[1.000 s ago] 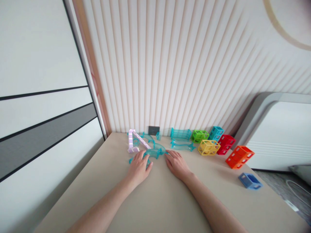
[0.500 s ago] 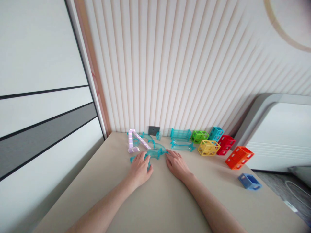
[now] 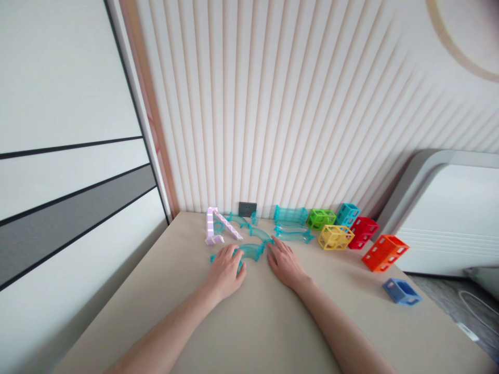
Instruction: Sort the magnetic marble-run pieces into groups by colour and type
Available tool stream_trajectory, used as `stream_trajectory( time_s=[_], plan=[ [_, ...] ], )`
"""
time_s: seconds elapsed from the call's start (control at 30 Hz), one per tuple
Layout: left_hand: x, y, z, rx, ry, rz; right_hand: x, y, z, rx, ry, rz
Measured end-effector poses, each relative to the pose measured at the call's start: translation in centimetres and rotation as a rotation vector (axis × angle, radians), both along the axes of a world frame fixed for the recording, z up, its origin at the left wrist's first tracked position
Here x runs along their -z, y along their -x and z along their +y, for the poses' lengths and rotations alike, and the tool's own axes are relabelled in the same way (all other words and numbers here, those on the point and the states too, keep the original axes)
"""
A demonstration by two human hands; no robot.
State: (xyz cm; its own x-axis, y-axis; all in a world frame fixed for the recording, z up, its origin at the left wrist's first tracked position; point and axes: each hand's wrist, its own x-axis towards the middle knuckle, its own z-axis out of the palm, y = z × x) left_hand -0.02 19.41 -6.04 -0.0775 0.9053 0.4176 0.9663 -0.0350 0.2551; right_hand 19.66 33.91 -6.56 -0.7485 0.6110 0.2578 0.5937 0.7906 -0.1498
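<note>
My left hand (image 3: 226, 272) is closed over a clear teal curved track piece (image 3: 252, 252), fingers bent around its left part; the rest sticks out to the right. My right hand (image 3: 286, 264) lies palm down with fingers stretched forward. Its fingertips touch the right end of a second teal curved track piece (image 3: 260, 235), which lies behind the first. Further back, another teal curve (image 3: 237, 220) lies beside a pale purple stair-like piece (image 3: 210, 226) and a purple strip (image 3: 229, 225).
By the wall are straight teal track pieces (image 3: 290, 214). To the right stand open-frame blocks: green (image 3: 321, 219), yellow (image 3: 336, 237), teal (image 3: 346, 214), red (image 3: 363, 232), orange (image 3: 385, 253) and blue (image 3: 402, 292). A black wall socket (image 3: 247, 209) sits behind the table (image 3: 268, 327).
The ends of the two curved track pieces near my hands have moved apart. My right fingertips have shifted slightly forward and right with the rear piece's end; my left hand has barely moved.
</note>
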Motion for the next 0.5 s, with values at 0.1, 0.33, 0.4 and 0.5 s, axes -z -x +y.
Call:
stream_trajectory(
  time_s=[0.1,0.33,0.4,0.5],
  plan=[
    [0.2,0.0,0.3,0.026,-0.022,-0.052,0.1,0.0,0.1,-0.018,-0.05,0.041],
    [1.2,0.6,0.8,-0.002,-0.095,-0.119,-0.8,-0.2,-0.4,-0.186,-0.113,0.19],
    [1.5,0.7,0.8,-0.023,-0.084,-0.107,-1.1,-0.2,-0.7,-0.239,-0.088,0.18],
    [1.9,0.8,0.9,-0.032,-0.061,-0.097,-1.2,-0.2,-1.0,-0.237,-0.04,0.154]
  ],
)
